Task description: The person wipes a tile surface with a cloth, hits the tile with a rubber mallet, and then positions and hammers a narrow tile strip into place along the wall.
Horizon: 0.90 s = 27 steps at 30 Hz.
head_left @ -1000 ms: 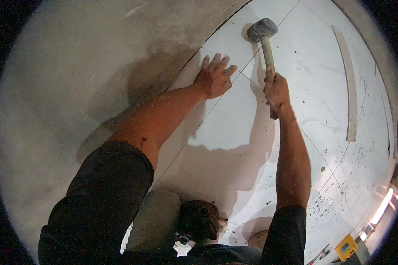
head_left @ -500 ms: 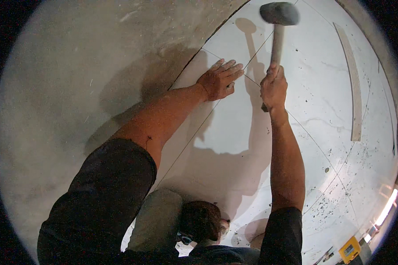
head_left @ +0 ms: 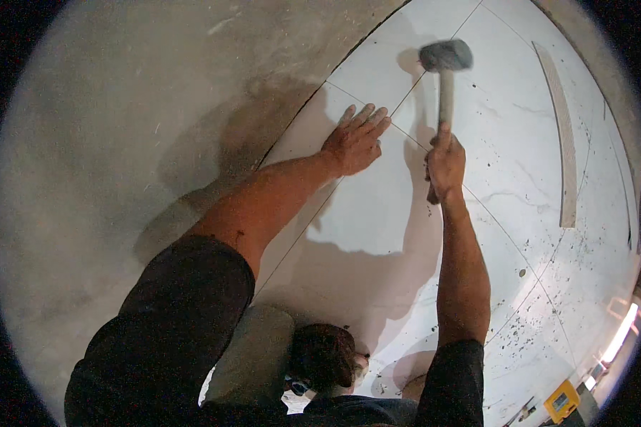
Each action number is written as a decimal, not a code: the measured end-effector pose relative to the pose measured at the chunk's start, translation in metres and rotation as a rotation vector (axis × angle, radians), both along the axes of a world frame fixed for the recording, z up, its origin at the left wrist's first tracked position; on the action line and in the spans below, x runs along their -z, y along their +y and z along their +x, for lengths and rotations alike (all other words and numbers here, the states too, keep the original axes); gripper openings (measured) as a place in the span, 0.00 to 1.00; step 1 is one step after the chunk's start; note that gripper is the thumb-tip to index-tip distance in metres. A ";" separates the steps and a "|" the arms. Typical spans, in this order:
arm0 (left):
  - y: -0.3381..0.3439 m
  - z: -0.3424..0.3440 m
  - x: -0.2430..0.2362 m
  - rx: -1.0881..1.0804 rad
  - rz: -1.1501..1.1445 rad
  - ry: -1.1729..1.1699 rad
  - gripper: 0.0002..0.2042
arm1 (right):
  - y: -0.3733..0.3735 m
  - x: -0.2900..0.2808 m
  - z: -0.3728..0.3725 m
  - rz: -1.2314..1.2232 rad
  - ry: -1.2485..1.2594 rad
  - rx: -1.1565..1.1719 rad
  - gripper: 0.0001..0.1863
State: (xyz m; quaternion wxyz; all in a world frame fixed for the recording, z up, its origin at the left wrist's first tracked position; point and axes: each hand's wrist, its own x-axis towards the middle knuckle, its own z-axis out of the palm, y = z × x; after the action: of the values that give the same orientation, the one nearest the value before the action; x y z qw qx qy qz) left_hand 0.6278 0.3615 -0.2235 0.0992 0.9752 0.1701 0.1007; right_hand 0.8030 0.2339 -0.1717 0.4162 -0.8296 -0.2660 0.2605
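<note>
My right hand [head_left: 446,165] is closed round the wooden handle of a rubber mallet [head_left: 446,55]. Its dark grey head points away from me, close over the white tiles; whether it touches them I cannot tell. To its left, my left hand [head_left: 355,141] lies with fingers spread on a white floor tile [head_left: 367,213], beside the joint where several tiles meet. Nothing is held in that hand. Shadows of my arms and the mallet fall across the tiles and the wall.
A bare grey plastered wall [head_left: 121,107] borders the tiles on the left. On the right lies a long thin pale strip [head_left: 564,142]. Dark crumbs are scattered over the tiles at the lower right, near a yellow device [head_left: 563,403] and a bright lamp [head_left: 619,333].
The mallet has come down lower and nearer to me with my right hand, and its shadow is now closer to its head. My left hand has shifted slightly, still spread on the tile.
</note>
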 end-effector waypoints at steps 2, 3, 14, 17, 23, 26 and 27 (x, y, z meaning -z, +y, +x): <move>-0.014 -0.003 -0.006 -0.019 -0.035 0.005 0.31 | -0.035 0.022 0.004 0.077 0.008 0.034 0.29; -0.020 -0.009 -0.006 -0.045 -0.067 0.018 0.33 | -0.046 0.033 0.000 0.155 0.024 0.060 0.28; -0.031 0.007 -0.011 -0.092 -0.038 0.084 0.37 | -0.053 0.035 -0.008 0.233 0.071 0.227 0.25; -0.024 0.034 -0.003 -0.232 0.009 0.060 0.37 | -0.052 0.038 -0.010 0.276 0.084 0.162 0.25; -0.059 0.025 0.003 -0.204 -0.032 0.046 0.37 | -0.057 0.036 -0.007 0.294 0.114 0.176 0.25; -0.069 0.015 -0.004 -0.183 -0.072 0.055 0.37 | -0.055 0.035 -0.008 0.317 0.124 0.178 0.25; -0.069 0.013 -0.006 -0.190 -0.089 0.054 0.37 | -0.054 0.032 -0.009 0.327 0.133 0.175 0.25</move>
State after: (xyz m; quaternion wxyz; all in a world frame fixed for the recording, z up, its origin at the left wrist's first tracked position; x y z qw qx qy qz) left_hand 0.6411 0.2925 -0.2172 0.1280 0.9516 0.2688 0.0758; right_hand 0.7942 0.1802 -0.2037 0.5831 -0.7518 -0.2035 0.2310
